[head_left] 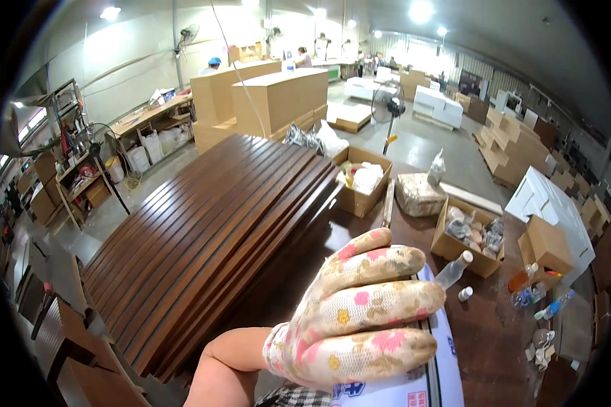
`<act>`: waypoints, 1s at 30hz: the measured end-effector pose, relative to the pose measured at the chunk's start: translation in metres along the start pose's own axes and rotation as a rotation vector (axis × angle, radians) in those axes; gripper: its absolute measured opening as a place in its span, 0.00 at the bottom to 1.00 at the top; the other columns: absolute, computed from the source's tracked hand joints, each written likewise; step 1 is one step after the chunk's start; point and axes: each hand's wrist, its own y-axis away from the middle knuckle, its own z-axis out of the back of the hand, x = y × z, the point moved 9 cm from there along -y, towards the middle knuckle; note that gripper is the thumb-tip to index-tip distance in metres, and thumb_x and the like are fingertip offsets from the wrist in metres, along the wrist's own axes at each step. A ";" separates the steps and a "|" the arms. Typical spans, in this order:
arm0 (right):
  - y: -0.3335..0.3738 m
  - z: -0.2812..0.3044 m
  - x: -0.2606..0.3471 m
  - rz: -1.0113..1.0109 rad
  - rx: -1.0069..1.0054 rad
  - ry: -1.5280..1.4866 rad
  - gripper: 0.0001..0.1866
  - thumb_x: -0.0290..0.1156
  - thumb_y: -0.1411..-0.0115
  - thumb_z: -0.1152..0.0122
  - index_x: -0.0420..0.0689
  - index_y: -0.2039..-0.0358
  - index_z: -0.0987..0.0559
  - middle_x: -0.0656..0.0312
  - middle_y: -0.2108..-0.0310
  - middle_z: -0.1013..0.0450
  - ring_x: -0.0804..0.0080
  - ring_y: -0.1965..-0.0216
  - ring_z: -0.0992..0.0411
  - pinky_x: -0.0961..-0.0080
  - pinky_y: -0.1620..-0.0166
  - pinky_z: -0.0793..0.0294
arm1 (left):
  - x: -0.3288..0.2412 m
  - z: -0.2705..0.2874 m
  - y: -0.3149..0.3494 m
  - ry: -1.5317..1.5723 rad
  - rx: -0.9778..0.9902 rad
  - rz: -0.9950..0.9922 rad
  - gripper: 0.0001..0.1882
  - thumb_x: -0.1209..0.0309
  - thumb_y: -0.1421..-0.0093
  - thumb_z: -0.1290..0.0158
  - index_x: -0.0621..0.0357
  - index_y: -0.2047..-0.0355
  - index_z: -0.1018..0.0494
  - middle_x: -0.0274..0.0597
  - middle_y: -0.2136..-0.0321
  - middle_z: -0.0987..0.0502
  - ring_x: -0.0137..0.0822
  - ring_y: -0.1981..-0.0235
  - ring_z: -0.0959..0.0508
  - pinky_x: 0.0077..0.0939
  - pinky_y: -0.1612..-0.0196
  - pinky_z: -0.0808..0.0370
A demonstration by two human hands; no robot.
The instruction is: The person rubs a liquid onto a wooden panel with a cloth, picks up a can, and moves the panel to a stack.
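My left hand (pixel 360 312) wears a white knit glove with a pink and yellow flower pattern and brown-stained fingertips. Its back faces up and its fingers stretch to the right, slightly curved; the thumb is hidden. Below it lies a smooth white sheet-like thing (pixel 448 373) with blue and red print, partly covered by the hand. A checked black-and-white cloth (pixel 295 397) shows at the lower edge. To the left of the hand rises a stack of dark brown glossy slatted panels (pixel 210 224). My right hand is not in view.
On the brown worktop (pixel 489 332) stand a clear bottle (pixel 453 270), a small white bottle (pixel 466 294), a carton of grey wads (pixel 472 234) and a carton with white tubs (pixel 363 197). More bottles (pixel 523 278) are at right. A standing fan (pixel 389 108) and board stacks (pixel 285 98) are behind.
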 end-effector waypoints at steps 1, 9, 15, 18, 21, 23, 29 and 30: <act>-0.003 -0.001 0.012 0.025 -0.006 -0.003 0.13 0.25 0.43 0.45 0.38 0.58 0.23 0.53 0.58 0.25 0.59 0.54 0.28 0.65 0.50 0.29 | -0.003 0.003 -0.004 -0.014 -0.007 -0.023 0.12 0.68 0.50 0.41 0.54 0.64 0.21 0.48 0.54 0.22 0.51 0.49 0.25 0.51 0.38 0.38; 0.002 -0.021 0.001 -0.243 0.118 -0.212 0.16 0.29 0.32 0.55 0.44 0.44 0.31 0.56 0.55 0.27 0.66 0.55 0.26 0.71 0.52 0.26 | -0.015 0.013 -0.015 -0.078 -0.088 -0.166 0.09 0.70 0.48 0.42 0.52 0.65 0.21 0.47 0.54 0.22 0.49 0.48 0.25 0.50 0.38 0.37; 0.010 -0.036 -0.016 -0.420 0.171 -0.600 0.19 0.30 0.31 0.53 0.44 0.41 0.34 0.57 0.60 0.25 0.68 0.57 0.24 0.76 0.56 0.24 | -0.021 0.020 -0.016 -0.096 -0.112 -0.166 0.08 0.69 0.47 0.43 0.50 0.65 0.21 0.47 0.53 0.22 0.48 0.47 0.25 0.49 0.37 0.38; 0.015 -0.038 -0.023 -0.421 0.168 -0.617 0.20 0.30 0.32 0.52 0.43 0.40 0.35 0.56 0.59 0.25 0.68 0.57 0.24 0.76 0.55 0.24 | -0.021 0.018 -0.013 -0.061 -0.135 -0.127 0.09 0.68 0.46 0.43 0.50 0.64 0.21 0.47 0.53 0.22 0.48 0.47 0.25 0.49 0.37 0.39; 0.010 -0.034 -0.022 -0.368 0.159 -0.602 0.19 0.31 0.31 0.53 0.43 0.41 0.35 0.56 0.58 0.26 0.70 0.58 0.25 0.77 0.56 0.25 | -0.015 0.017 -0.016 -0.073 -0.087 -0.051 0.07 0.70 0.45 0.42 0.50 0.65 0.26 0.48 0.56 0.21 0.50 0.49 0.24 0.53 0.37 0.40; 0.006 -0.020 0.014 0.040 0.182 0.335 0.22 0.36 0.31 0.53 0.43 0.40 0.35 0.55 0.47 0.32 0.62 0.48 0.32 0.61 0.48 0.30 | -0.001 0.017 -0.010 -0.104 -0.001 0.027 0.08 0.71 0.44 0.40 0.49 0.67 0.30 0.50 0.60 0.20 0.53 0.51 0.22 0.57 0.36 0.41; -0.016 -0.016 0.032 0.166 0.086 0.177 0.13 0.28 0.42 0.46 0.40 0.57 0.23 0.52 0.57 0.26 0.54 0.53 0.30 0.62 0.48 0.32 | 0.035 -0.006 0.028 0.171 -0.076 0.246 0.09 0.71 0.47 0.40 0.61 0.68 0.26 0.53 0.61 0.20 0.52 0.55 0.20 0.47 0.40 0.34; -0.014 -0.007 0.028 0.107 0.093 0.139 0.12 0.28 0.42 0.46 0.40 0.57 0.23 0.53 0.57 0.26 0.54 0.53 0.30 0.62 0.48 0.32 | 0.030 -0.015 0.021 0.181 -0.058 0.320 0.12 0.69 0.48 0.39 0.62 0.65 0.26 0.56 0.61 0.20 0.53 0.54 0.21 0.49 0.41 0.33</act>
